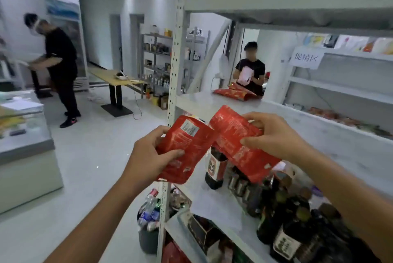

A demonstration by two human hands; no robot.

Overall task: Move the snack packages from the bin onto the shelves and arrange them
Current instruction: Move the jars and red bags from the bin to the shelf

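Both forearms reach up from the bottom edge of the head view, each ending in a hand closed round a red snack pack. Left hand (153, 153) has its thumb across the near face and fingers curled behind the left pack (185, 145), whose printed label faces the camera. Right hand (274, 135) pinches the right pack (236, 141) at its upper half, thumb on the near face, fingers over the far edge. The packs meet at their inner edges, held in the air before the middle shelf (202, 101) and above the dark bottles (214, 169) one shelf down. A third red pack (231, 92) lies at that shelf's far end. Placing looks like the step in hand: carry both over the shelf lip, lay them flat side by side, same face up, in line with the third, well clear of the bottles
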